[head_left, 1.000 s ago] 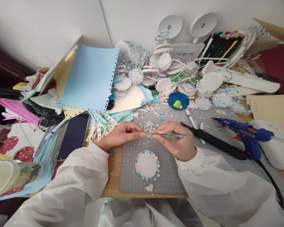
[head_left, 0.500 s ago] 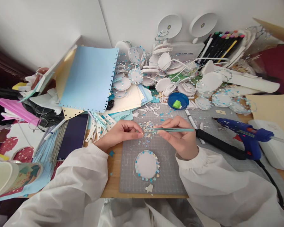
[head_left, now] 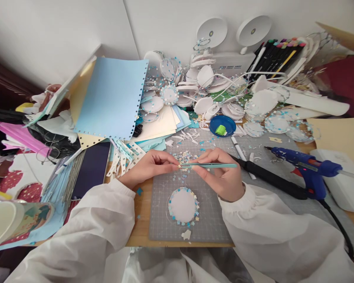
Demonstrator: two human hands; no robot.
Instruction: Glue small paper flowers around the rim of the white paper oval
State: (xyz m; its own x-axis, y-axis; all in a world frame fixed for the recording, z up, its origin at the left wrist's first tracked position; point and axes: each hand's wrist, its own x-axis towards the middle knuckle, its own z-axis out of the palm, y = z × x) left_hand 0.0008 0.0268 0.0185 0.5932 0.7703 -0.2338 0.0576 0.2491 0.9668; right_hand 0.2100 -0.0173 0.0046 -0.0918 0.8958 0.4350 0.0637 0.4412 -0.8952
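Observation:
My right hand [head_left: 220,173] is closed on a pair of teal tweezers [head_left: 218,165], held almost level with the tips pointing left. Those tips reach the fingertips of my left hand [head_left: 156,165], where thumb and forefinger pinch a tiny pale piece, apparently a paper star. Beneath and behind the fingers lies a scatter of small blue and cream paper stars [head_left: 184,156] on the grey cutting mat [head_left: 162,232]. Nearer to me, a white disc [head_left: 183,206] rests flat, ringed with blue and cream stars. A pale paper scrap [head_left: 186,234] sits just below it.
To the right are a blue glue gun [head_left: 306,161], a thick black-handled tool [head_left: 271,177] and a white pen [head_left: 238,149]. A blue lid [head_left: 222,125] with a green piece stands behind. Blue punched paper [head_left: 112,98] leans at left, near a paper cup [head_left: 14,220]. Decorated discs pile along the wall.
My right hand has moved slightly left, bringing the tweezer tips to the piece at my left fingertips. My left hand has hardly moved, and the ringed disc stays put.

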